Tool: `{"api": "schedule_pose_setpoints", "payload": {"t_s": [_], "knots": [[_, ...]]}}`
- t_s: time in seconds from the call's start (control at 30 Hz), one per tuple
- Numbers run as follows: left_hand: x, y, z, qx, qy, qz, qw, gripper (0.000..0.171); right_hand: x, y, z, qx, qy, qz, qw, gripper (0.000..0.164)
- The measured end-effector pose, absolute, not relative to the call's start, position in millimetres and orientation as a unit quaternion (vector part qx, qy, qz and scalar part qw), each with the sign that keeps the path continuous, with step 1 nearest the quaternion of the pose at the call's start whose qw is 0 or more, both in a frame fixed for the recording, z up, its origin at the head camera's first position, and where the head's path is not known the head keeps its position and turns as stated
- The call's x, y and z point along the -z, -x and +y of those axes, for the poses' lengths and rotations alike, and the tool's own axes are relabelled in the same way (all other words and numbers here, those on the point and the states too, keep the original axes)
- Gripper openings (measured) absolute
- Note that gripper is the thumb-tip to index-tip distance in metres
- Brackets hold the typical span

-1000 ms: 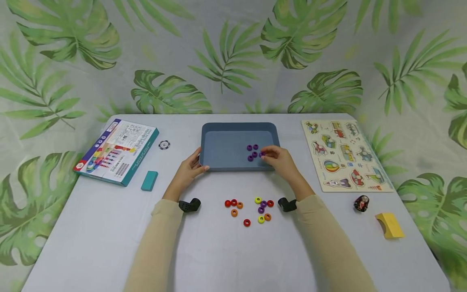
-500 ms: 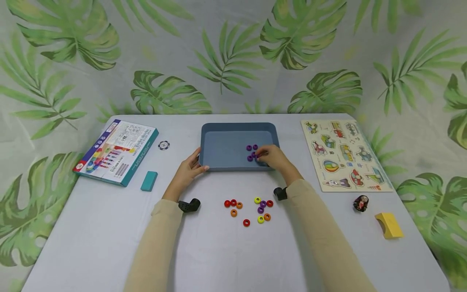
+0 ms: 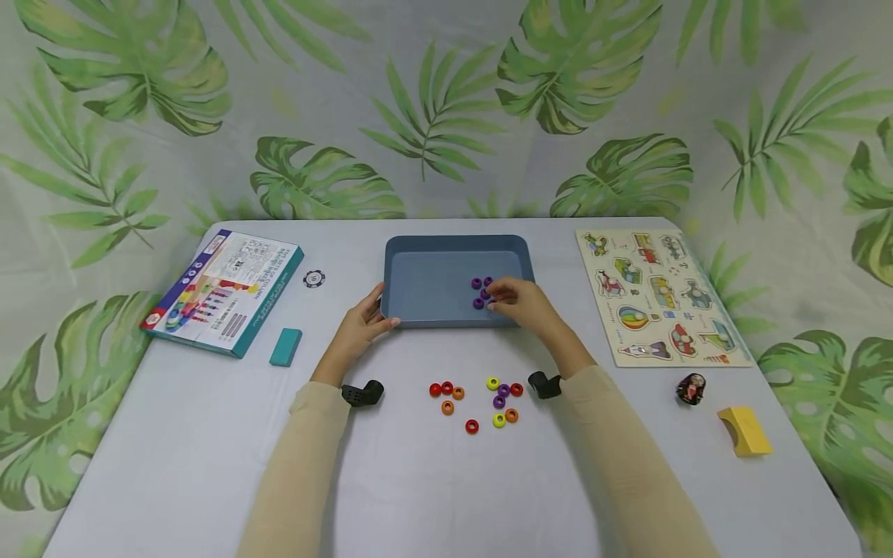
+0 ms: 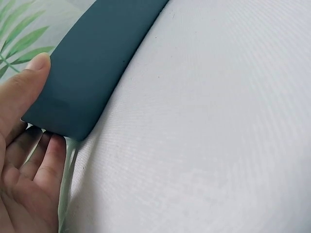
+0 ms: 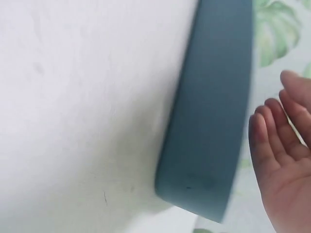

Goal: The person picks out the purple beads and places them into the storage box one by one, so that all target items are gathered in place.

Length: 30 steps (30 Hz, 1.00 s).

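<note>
A shallow blue-grey tray (image 3: 425,318) lies on the white table. My left hand (image 3: 357,329) grips its front left corner, thumb on the front wall and fingers at the left side, as the left wrist view also shows. Several purple beads (image 3: 478,303) sit together in the tray's right half. My right hand (image 3: 523,304) hovers over the tray's right side, fingertips right beside the nearest bead and partly covering it. In the right wrist view the right hand's fingers (image 5: 274,126) are loosely bent, thumb apart, with nothing seen between them.
Loose red, orange, yellow and purple beads (image 3: 472,426) lie in front of the tray. At left are a toy box (image 3: 230,287), a poker chip (image 3: 314,278) and a teal block (image 3: 285,347). At right lie a picture puzzle board (image 3: 656,310), a small dark figure (image 3: 691,389) and a yellow arch block (image 3: 746,431).
My right hand has moved left with a purple bead, set it down by the others in the tray, and let go. The left hand has stayed on the tray corner.
</note>
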<state>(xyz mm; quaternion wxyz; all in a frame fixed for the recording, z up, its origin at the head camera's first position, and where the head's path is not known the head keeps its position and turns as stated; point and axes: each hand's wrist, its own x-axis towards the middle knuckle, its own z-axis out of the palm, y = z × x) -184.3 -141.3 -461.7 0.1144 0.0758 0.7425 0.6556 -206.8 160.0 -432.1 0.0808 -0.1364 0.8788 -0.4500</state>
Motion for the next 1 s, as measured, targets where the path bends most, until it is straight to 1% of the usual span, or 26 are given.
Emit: {"api": "schedule_pose_setpoints", "payload": {"t_s": [0.1, 0.3, 0.5, 0.6, 0.7, 1.0], "knots": [[462, 185, -142, -0.656, -0.074, 0.742, 0.117, 0.074, 429, 186, 162, 0.48, 0.165, 0.857, 0.084, 0.031], [468, 187, -143, -0.658, -0.073, 0.74, 0.115, 0.076, 439, 146, 171, 0.502, 0.174, 0.837, 0.132, 0.033], [481, 192, -145, -0.657, -0.085, 0.742, 0.1, 0.075, 457, 123, 181, 0.492, 0.174, 0.835, 0.173, 0.028], [479, 192, -145, -0.66, -0.079, 0.741, 0.101, 0.075, 465, 116, 184, 0.481, 0.183, 0.837, 0.185, 0.025], [475, 191, -144, -0.659, -0.068, 0.742, 0.107, 0.076, 471, 110, 187, 0.461, 0.187, 0.848, 0.185, 0.023], [472, 190, -144, -0.655, -0.072, 0.744, 0.111, 0.077, 475, 106, 185, 0.43, 0.191, 0.87, 0.148, 0.017]]}}
